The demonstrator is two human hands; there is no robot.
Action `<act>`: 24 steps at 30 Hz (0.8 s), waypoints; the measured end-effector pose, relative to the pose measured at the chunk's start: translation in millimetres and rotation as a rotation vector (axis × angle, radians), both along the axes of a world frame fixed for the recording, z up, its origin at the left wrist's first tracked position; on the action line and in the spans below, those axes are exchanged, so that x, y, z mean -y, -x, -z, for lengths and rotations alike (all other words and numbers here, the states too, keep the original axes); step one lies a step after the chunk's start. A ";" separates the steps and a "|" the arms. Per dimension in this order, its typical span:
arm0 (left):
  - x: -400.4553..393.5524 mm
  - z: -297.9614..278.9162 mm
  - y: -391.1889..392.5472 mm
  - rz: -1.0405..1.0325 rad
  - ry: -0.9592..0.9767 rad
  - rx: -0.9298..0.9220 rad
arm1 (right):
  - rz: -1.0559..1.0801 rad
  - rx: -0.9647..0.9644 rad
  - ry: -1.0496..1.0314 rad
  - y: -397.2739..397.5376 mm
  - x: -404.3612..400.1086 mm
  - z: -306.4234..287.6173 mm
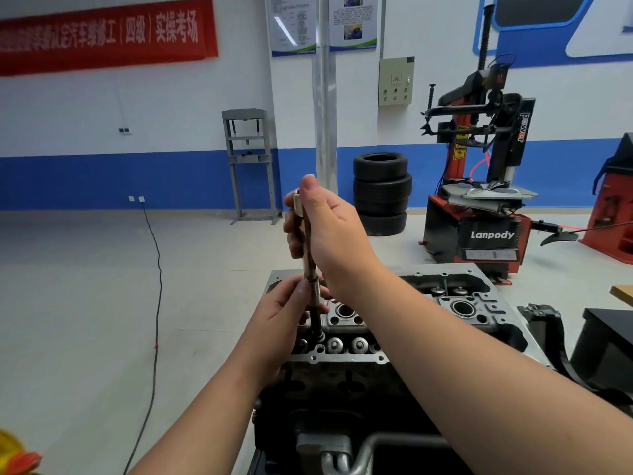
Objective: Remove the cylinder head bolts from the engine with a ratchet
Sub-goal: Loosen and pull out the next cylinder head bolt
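Now right hand [325, 231] grips upright ratchet [310, 265] near its top; left hand [291, 310] pinches its lower shaft above engine [376, 358].

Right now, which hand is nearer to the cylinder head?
Left. The left hand pinches the tool's shaft low, just above the cylinder head. The right hand grips the tool's upper end, well above it.

Both hands [327, 224] [291, 310] grip an upright ratchet [310, 265] over the engine [394, 323].
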State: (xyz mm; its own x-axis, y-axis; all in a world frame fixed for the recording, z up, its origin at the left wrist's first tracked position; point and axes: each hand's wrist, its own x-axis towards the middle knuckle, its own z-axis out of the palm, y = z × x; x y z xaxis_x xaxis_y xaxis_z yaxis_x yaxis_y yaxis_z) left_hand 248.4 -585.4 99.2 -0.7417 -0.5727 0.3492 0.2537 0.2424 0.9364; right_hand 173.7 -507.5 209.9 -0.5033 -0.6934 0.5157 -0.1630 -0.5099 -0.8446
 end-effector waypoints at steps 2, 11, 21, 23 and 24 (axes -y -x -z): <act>0.6 0.5 -0.1 0.012 0.008 0.017 | -0.028 0.023 -0.010 -0.1 1.8 -0.1; 3.0 1.5 4.1 -0.042 -0.030 -0.067 | 0.055 -0.055 0.021 -5.0 6.0 4.3; 2.6 2.2 2.5 -0.042 0.023 -0.060 | 0.026 -0.047 0.011 -5.1 4.0 5.7; 3.3 2.7 3.7 -0.066 -0.001 -0.067 | 0.083 -0.071 0.041 -4.3 3.6 6.1; 3.8 2.4 3.7 -0.068 -0.006 -0.061 | 0.096 -0.068 0.047 -3.4 3.9 5.4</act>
